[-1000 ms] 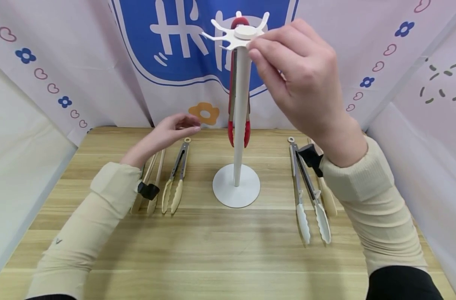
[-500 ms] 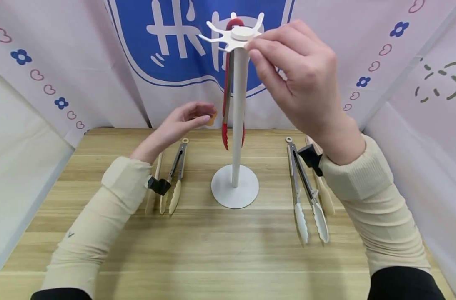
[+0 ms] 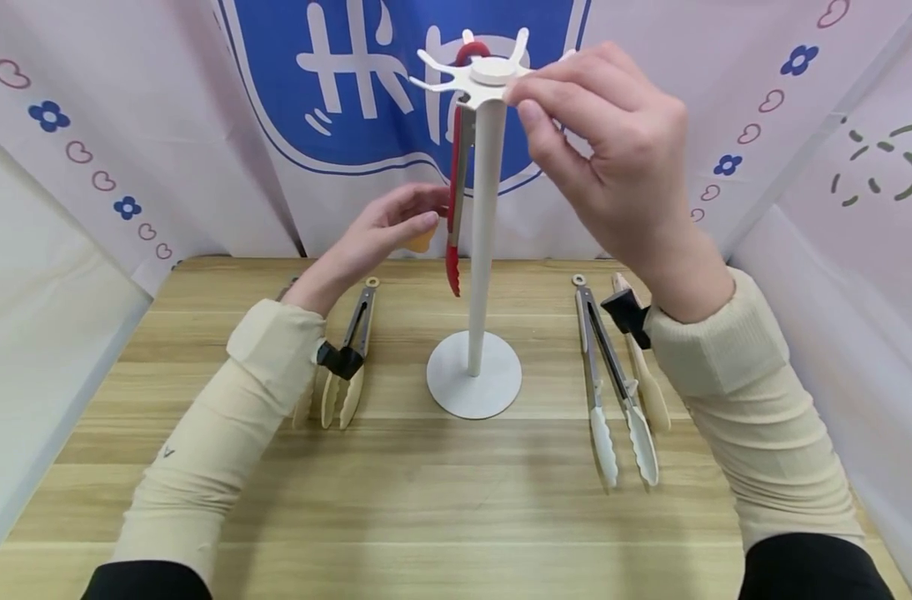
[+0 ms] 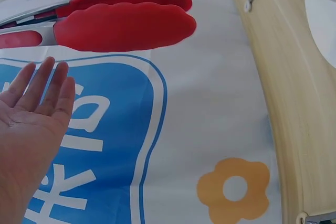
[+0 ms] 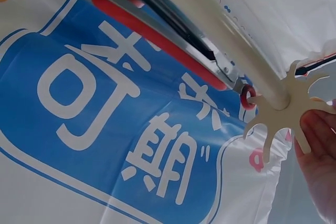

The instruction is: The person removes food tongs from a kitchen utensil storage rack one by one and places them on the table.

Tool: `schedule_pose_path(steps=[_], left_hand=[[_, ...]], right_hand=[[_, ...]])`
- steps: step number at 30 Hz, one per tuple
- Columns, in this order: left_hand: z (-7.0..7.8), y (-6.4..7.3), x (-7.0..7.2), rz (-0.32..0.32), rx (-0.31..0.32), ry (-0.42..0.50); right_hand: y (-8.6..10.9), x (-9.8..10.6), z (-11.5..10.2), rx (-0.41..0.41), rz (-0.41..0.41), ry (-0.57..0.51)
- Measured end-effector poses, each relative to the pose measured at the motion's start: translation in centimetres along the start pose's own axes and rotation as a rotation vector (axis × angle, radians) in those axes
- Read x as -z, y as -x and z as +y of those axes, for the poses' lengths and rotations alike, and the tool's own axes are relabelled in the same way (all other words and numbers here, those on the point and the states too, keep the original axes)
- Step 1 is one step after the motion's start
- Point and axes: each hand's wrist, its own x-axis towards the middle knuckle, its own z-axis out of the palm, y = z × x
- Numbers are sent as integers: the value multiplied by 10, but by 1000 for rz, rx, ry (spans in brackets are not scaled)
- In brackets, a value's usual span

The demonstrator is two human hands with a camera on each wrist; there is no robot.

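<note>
A white utensil stand rises from its round base, with a ring of curved hooks on top. My right hand pinches one of the hooks between thumb and fingers. Red-tipped tongs hang by their red loop from a hook on the far side, tips down and partly behind the pole. My left hand is raised beside the tongs, its fingertips overlapping them in the head view. In the left wrist view its fingers are extended, with nothing in them, and the red tong heads are close by.
Cream-tipped tongs lie on the wooden table left of the base, partly under my left wrist. White-tipped tongs lie at the right, beside a light-coloured utensil. A printed cloth hangs behind the stand.
My left hand has moved right and up to the hanging tongs. The tongs have swung so that one red tip now shows left of the pole. My right hand keeps its pinch.
</note>
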Motion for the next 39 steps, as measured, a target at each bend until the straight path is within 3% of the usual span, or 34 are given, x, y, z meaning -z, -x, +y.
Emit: schedule_pose_path(steps=[5, 14, 27, 32, 39], left_hand=[[2, -3, -3, 0, -20, 13], [9, -11, -8, -49, -63, 89], [14, -21, -14, -54, -108, 129], [13, -23, -16, -67, -90, 173], [14, -25, -18, -77, -132, 204]], right_hand=[[-5, 4, -6, 4, 27, -52], [-3, 7, 5, -14, 64, -158], [-2, 7, 20, -22, 82, -274], [0, 8, 20, -39, 79, -294], [1, 8, 19, -66, 94, -293]])
